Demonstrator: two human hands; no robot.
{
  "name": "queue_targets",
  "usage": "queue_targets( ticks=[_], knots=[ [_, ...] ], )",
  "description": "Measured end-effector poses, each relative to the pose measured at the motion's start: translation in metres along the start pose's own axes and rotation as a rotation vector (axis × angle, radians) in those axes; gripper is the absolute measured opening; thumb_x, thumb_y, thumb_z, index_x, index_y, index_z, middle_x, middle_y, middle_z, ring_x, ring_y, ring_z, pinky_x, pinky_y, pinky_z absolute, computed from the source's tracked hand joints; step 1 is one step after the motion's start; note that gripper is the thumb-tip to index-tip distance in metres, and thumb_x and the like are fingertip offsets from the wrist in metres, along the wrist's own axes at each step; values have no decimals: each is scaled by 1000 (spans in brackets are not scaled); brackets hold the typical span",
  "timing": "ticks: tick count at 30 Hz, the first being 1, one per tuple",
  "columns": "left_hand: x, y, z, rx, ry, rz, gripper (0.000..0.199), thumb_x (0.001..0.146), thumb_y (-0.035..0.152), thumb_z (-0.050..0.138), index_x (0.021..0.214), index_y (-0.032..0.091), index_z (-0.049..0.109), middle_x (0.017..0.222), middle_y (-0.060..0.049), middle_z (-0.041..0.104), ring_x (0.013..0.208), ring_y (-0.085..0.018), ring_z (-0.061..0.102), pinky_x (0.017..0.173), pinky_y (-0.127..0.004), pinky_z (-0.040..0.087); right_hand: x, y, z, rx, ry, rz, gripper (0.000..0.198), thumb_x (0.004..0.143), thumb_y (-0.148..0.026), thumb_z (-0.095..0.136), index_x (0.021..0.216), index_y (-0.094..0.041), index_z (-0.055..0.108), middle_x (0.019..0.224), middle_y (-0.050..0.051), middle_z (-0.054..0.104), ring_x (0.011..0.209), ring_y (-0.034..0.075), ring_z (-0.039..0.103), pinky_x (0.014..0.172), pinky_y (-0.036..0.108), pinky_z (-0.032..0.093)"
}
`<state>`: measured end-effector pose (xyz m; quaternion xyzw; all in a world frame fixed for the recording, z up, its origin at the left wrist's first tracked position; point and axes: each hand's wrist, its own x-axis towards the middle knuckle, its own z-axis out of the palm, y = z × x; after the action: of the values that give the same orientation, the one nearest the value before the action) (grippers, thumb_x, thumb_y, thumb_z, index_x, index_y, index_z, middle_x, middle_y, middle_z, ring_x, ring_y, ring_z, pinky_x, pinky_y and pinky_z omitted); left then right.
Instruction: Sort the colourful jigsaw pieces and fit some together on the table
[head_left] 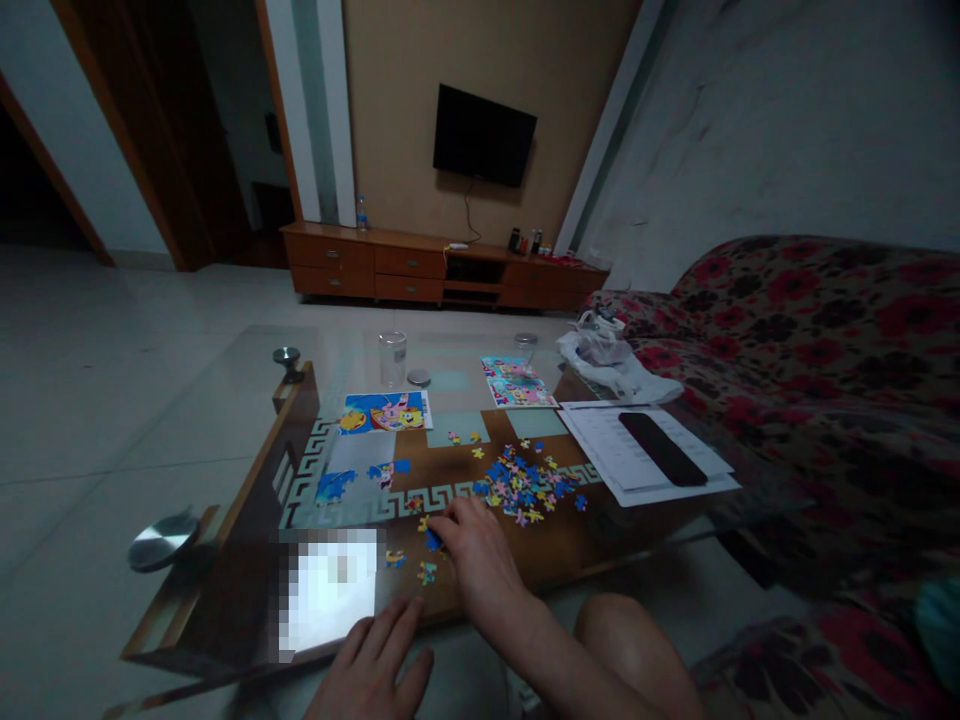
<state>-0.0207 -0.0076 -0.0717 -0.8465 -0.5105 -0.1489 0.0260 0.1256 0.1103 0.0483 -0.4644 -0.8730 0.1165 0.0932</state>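
Note:
My right hand (pixel 474 548) reaches over the glass table (pixel 247 470), its fingertips curled down on a blue puzzle piece (pixel 433 541). A few loose pieces (pixel 426 573) lie just left of it. A pile of loose puzzle pieces (pixel 525 485) is spread just beyond the hand. A partly built puzzle (pixel 352 482) lies to the left, below a picture sheet (pixel 384 412). My left hand (pixel 371 665) rests flat with fingers apart at the table's near edge, beside a bright glowing screen (pixel 330 585).
A second picture sheet (pixel 517 382), a clear glass (pixel 391 358), a white plastic bag (pixel 611 362) and papers (pixel 600 430) with a black remote (pixel 661 448) are on the table. A floral sofa (pixel 825 330) is on the right; a TV cabinet (pixel 420 265) stands by the far wall.

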Motion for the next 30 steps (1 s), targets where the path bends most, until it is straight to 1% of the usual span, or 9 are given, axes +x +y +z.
queue_targets(
  ticks=[3, 6, 10, 12, 15, 18, 21, 25, 30],
  knots=[
    [4, -4, -15, 31, -46, 31, 42, 65, 10, 69, 105, 23, 69, 132, -16, 59, 112, -38, 61, 83, -49, 56, -1, 1, 0, 5, -7, -2, 25, 90, -13, 56, 108, -26, 70, 101, 5, 65, 100, 23, 55, 82, 31, 43],
    [6, -8, -34, -30, -77, 100, 45, 72, 11, 67, 115, 26, 66, 136, -12, 57, 116, -33, 60, 86, -41, 56, 1, 6, -3, -2, 8, -7, 27, 90, -10, 54, 106, -26, 70, 101, 5, 65, 99, 22, 55, 81, 30, 42],
    [4, -2, -31, -23, -44, -5, 42, 72, 11, 67, 111, 25, 67, 138, -12, 55, 121, -32, 56, 92, -44, 52, 5, 27, -18, -76, 87, 100, 25, 89, -7, 51, 95, -20, 71, 98, 8, 65, 98, 23, 56, 84, 32, 42],
    [6, 3, -27, 11, -1, -34, 37, 70, 8, 65, 103, 24, 69, 133, -13, 59, 115, -34, 60, 87, -47, 54, 7, 40, -27, -140, 111, 174, 21, 88, -9, 52, 90, -19, 70, 98, 10, 66, 98, 24, 57, 84, 33, 43],
    [14, 6, -37, 87, 23, 36, 38, 62, 4, 66, 96, 23, 71, 123, -15, 65, 101, -36, 67, 75, -47, 59, 7, 52, -32, -223, 80, 241, 17, 85, -11, 56, 86, -19, 70, 99, 11, 66, 95, 25, 59, 80, 32, 44],
    [23, 5, -62, 92, -27, 134, 41, 61, 9, 71, 100, 20, 71, 121, -17, 66, 99, -36, 68, 72, -44, 60, 6, 54, -30, -222, 51, 209, 21, 84, -9, 54, 89, -19, 71, 98, 11, 68, 94, 24, 61, 78, 31, 44],
    [28, 4, -80, 103, -47, 166, 39, 61, 10, 72, 99, 18, 71, 116, -20, 68, 95, -37, 69, 70, -44, 61, 6, 57, -26, -75, 17, 113, 32, 82, -3, 48, 88, -21, 74, 92, 8, 70, 92, 22, 62, 79, 30, 44],
    [24, 4, -77, 86, -55, 142, 42, 63, 5, 69, 103, 17, 71, 121, -20, 65, 100, -37, 68, 72, -46, 61, 8, 66, -24, 133, 46, 97, 39, 75, 3, 45, 91, -19, 74, 97, 7, 72, 96, 20, 63, 88, 29, 43],
    [18, 0, -64, -50, -76, 76, 42, 68, 7, 67, 107, 20, 69, 130, -17, 60, 109, -37, 64, 79, -49, 59, 7, 64, -27, 72, 58, 196, 22, 82, -6, 51, 87, -16, 70, 93, 9, 70, 90, 21, 63, 80, 30, 44]
  ],
)
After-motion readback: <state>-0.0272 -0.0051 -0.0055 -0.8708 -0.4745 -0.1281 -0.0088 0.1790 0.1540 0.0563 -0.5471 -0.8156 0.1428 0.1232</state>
